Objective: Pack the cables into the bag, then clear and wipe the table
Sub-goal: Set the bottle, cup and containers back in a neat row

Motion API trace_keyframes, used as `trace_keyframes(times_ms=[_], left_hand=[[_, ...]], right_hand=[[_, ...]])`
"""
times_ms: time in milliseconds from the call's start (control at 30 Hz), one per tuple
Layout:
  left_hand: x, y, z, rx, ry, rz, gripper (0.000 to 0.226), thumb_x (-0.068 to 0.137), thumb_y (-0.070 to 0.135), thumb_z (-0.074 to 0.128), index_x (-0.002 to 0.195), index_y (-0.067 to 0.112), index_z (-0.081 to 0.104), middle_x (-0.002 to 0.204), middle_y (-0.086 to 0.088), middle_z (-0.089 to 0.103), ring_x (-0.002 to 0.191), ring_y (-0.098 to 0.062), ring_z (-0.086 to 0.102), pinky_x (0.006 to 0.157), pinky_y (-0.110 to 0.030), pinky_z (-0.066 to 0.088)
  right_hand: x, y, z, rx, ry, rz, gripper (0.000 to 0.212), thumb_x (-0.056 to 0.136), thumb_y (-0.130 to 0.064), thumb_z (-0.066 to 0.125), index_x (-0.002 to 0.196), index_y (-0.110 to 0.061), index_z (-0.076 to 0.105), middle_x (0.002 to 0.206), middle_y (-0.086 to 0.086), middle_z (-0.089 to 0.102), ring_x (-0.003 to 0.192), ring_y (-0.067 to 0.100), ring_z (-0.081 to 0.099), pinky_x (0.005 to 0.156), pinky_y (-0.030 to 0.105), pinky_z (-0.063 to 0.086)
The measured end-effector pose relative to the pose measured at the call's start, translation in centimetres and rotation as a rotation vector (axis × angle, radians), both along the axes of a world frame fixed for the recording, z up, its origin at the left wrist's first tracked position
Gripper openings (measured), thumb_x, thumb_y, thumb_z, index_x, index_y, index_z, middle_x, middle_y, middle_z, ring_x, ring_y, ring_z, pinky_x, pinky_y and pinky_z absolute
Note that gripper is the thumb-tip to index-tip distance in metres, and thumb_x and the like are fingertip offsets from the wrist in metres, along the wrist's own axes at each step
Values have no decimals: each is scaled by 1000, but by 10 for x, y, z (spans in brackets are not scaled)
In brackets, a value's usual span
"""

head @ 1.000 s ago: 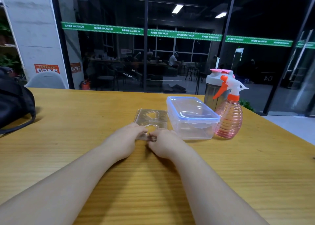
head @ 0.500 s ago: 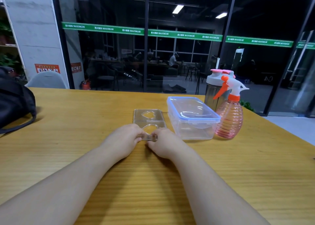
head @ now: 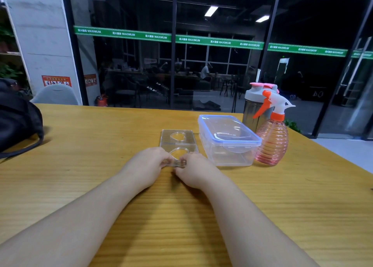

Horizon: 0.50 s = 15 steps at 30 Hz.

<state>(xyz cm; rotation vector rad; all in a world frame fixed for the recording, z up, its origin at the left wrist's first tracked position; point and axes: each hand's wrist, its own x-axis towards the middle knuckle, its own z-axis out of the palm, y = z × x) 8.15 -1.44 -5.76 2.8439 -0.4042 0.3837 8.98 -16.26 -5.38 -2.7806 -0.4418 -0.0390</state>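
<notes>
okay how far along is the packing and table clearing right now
Done, apparently: no cables show on the table; the black bag sits far left. In hand: left hand and right hand pinch the clear tray. Left: lidded container, spray bottle, shaker, wiping.

Clear plastic tray [head: 177,143], raised at its near edge a second ago, now lies flatter; both hands' grip unchanged

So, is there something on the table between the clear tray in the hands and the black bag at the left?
Nothing visible: only bare table lies between the clear tray and the black bag.
</notes>
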Motion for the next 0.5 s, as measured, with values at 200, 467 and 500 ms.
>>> trace_keyframes(times_ms=[200, 467, 500], left_hand=[[-1, 1, -2, -38, -24, -8, 24, 94, 18, 49, 110, 22, 66, 112, 1, 62, 107, -18, 56, 92, -32, 42], [-5, 17, 11, -181, -172, 65, 29, 92, 18, 55, 120, 20, 60, 127, 2, 53, 117, -16, 48, 98, -24, 33], [-6, 21, 15, -204, -207, 93, 29, 92, 18, 55, 121, 21, 60, 129, 2, 51, 119, -17, 46, 99, -26, 32]], right_hand=[[-1, -1, 1, 59, -15, 1, 52, 92, -36, 49, 141, -18, 43, 151, 6, 34, 141, 23, 26, 113, 32, 23], [-5, 0, 8, 304, -208, 11, 50, 93, -28, 52, 141, -20, 43, 146, -3, 40, 136, 15, 34, 113, 29, 27], [-6, 0, 9, 339, -252, 14, 48, 93, -27, 52, 140, -21, 44, 144, -4, 42, 134, 14, 36, 111, 28, 28]])
